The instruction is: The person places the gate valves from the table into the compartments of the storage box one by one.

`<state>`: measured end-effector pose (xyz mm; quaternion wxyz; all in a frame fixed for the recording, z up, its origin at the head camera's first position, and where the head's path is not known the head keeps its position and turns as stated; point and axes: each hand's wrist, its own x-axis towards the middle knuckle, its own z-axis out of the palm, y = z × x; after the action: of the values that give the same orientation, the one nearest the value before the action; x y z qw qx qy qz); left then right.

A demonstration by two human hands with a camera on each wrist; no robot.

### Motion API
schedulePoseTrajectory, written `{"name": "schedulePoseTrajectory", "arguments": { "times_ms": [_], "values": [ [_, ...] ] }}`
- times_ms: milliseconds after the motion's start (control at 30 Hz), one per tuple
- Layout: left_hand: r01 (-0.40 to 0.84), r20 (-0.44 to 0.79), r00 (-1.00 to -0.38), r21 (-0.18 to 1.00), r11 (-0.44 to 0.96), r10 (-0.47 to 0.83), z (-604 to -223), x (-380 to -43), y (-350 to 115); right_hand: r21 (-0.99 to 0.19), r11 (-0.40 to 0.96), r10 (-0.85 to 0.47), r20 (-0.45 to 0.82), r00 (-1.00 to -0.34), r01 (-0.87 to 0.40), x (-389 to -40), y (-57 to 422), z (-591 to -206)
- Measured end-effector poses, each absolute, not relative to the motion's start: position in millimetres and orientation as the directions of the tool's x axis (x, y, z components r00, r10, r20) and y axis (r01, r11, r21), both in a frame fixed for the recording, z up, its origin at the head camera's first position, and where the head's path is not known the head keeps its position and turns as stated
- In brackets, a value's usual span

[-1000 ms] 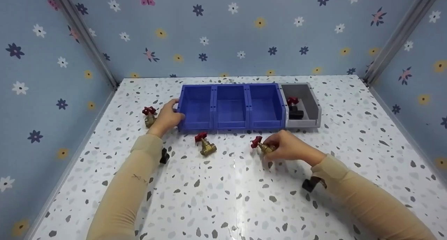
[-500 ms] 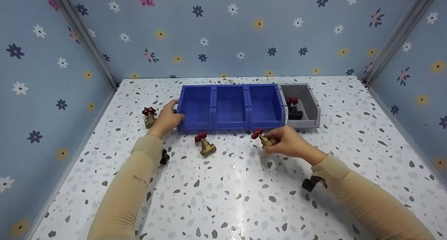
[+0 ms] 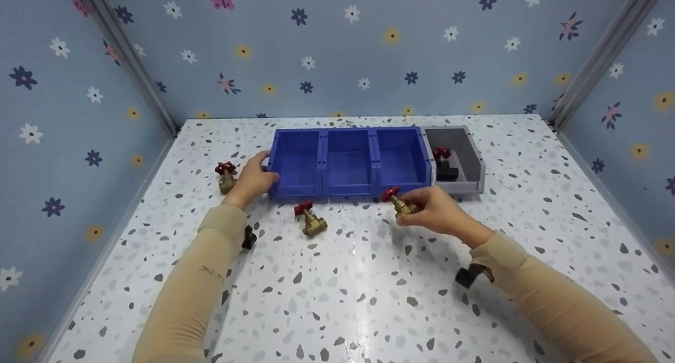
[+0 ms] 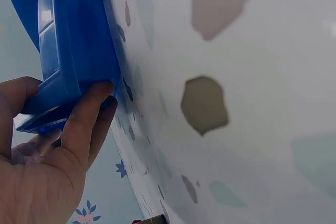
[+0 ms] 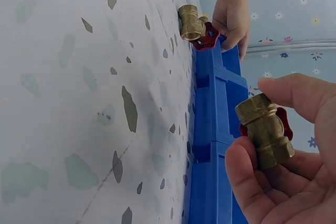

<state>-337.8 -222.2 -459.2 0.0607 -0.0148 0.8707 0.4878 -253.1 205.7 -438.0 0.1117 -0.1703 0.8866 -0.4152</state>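
In the head view my right hand (image 3: 439,213) pinches a brass gate valve (image 3: 401,207) by its body, its red handwheel tilted up and left. The right wrist view shows the valve body (image 5: 264,132) between thumb and fingers, the wheel partly hidden behind it. My left hand (image 3: 254,177) grips the left end of a row of three blue bins (image 3: 348,189), thumb and fingers on either side of the wall in the left wrist view. A second brass valve (image 3: 314,225) lies on the table just in front of the bins. Another valve (image 3: 227,181) is left of my left hand.
A grey bin (image 3: 457,187) stands at the right end of the blue row. Inside it lies a black valve with a red handwheel (image 3: 442,153). Flowered walls (image 3: 337,46) enclose the speckled table (image 3: 327,299) at the back and sides.
My right hand has raised the brass valve and brought it a little toward the bins, its handwheel rising with it. My left hand stays on the blue bin.
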Motion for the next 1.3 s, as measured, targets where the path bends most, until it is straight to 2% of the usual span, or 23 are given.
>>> {"name": "schedulePoseTrajectory", "arguments": {
  "times_ms": [467, 967, 1300],
  "values": [
    [-0.074, -0.11, -0.993, 0.878, 0.472, 0.049, -462.5, -337.5, -221.9, -0.809, 0.556, -0.348, -0.019, -0.937, -0.19, -256.9, 203.9, -431.5],
    [-0.076, -0.113, -0.993, 0.857, 0.51, 0.041, -459.1, -337.6, -222.1, -0.814, 0.549, -0.309, 0.011, -0.951, -0.188, -260.3, 201.3, -425.5],
    [-0.069, -0.109, -0.993, 0.854, 0.516, 0.049, -460.3, -336.9, -222.4, -0.853, 0.492, -0.281, 0.035, -0.959, -0.175, -263.6, 200.6, -419.8]
  ]
}}
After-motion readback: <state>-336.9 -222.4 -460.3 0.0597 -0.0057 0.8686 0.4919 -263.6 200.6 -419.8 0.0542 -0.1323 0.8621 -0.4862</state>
